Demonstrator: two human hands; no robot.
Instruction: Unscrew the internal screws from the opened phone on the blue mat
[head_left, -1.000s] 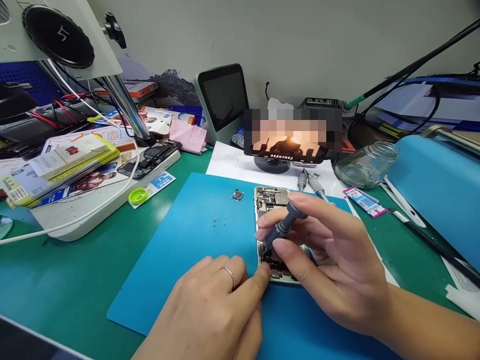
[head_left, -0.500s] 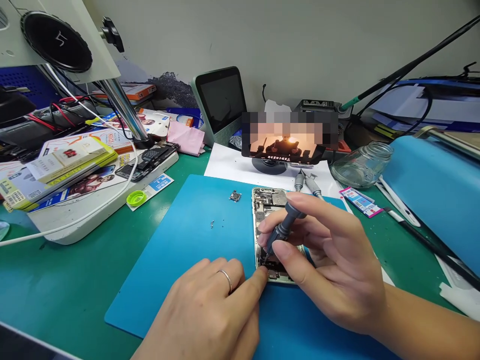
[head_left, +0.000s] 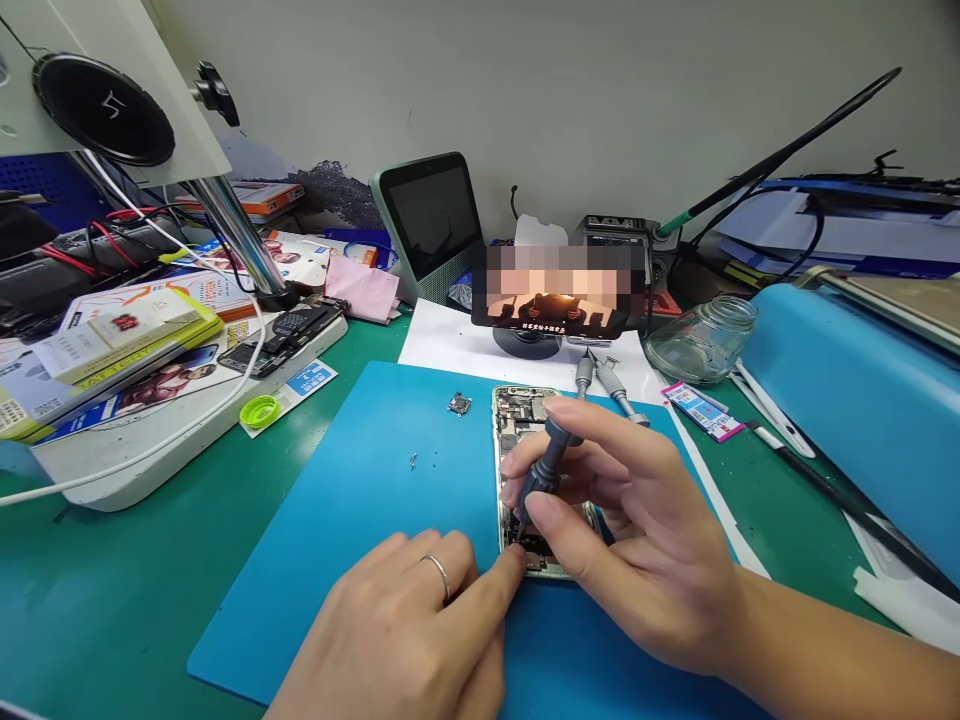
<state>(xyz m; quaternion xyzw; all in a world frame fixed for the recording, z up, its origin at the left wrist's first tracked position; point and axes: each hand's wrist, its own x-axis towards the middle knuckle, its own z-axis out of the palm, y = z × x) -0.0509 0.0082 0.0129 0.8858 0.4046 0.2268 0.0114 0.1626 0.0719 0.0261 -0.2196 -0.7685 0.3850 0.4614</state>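
An opened phone (head_left: 517, 415) with its insides bare lies on a blue mat (head_left: 390, 500). My right hand (head_left: 637, 530) is closed round a dark grey screwdriver (head_left: 546, 465), whose tip stands on the phone's lower end. My left hand (head_left: 409, 630) rests on the mat, fingers curled, its forefinger tip pressed against the phone's lower left corner. A small loose part (head_left: 459, 404) and tiny screws (head_left: 413, 461) lie on the mat to the phone's left.
Two more screwdrivers (head_left: 600, 375) lie behind the phone on white paper. A phone playing video (head_left: 559, 300) stands on a holder. A glass jar (head_left: 701, 340) is at right, a small screen (head_left: 431, 220) at back, a microscope stand (head_left: 187, 400) with boxes at left.
The view has shifted a little, so everything sits slightly left and lower. Both hands keep their hold and place on the phone; the screwdriver stays on the lower end.
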